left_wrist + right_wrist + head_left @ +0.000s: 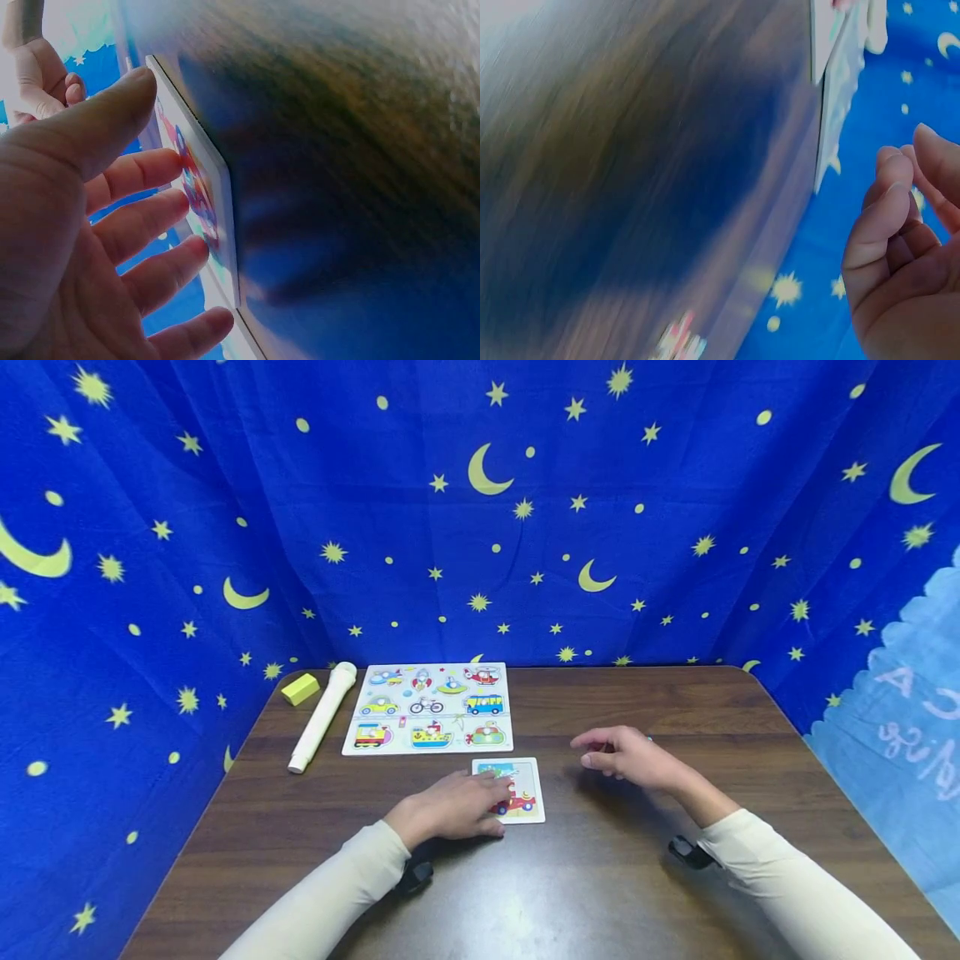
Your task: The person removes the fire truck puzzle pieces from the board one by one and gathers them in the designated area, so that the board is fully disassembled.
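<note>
A small square picture puzzle [534,785] with a red car on it lies on the table in front of me. My left hand [461,806] reaches over its left part, fingers extended and fingertips at the picture, hiding some of it. In the left wrist view, the same puzzle [217,187] has the spread fingers right at its face, the thumb near its edge. To the right of the puzzle, my right hand [630,758] hovers over the table with loosely bent fingers and nothing in them. The right wrist view shows that hand [907,277] empty too.
Behind the small puzzle lies a larger vehicle peg puzzle board [401,724]. Left of it are a white stick with a rounded head [322,718] and a yellow block [300,689]. A blue star-patterned curtain [420,527] surrounds the brown wooden table [600,893] at the back and sides.
</note>
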{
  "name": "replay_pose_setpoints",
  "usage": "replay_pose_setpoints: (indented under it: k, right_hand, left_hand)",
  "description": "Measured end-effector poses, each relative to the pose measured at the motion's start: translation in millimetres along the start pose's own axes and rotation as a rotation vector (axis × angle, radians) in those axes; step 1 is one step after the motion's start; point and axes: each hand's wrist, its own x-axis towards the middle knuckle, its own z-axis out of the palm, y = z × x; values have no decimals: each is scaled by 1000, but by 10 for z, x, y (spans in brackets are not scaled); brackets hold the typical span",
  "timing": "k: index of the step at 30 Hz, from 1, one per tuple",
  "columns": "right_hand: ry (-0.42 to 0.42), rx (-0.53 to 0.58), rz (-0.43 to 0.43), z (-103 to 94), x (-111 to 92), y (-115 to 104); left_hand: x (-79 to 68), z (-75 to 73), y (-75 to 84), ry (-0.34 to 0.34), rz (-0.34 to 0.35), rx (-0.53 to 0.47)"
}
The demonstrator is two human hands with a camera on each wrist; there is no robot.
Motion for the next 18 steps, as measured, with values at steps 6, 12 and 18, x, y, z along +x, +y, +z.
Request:
replay_pose_setpoints:
  k: [6,12,18]
  right_hand:
    - [-22,-42,-37,282,91,-109]
    - [7,-151,-96,568,147,-194]
    - [16,-208,-102,754,190,-249]
  left_hand:
    - [-5,-14,-25,-4,-3,-24]
    - [36,-32,-112,50,-72,-41]
    - [128,-34,-173,97,-76,19]
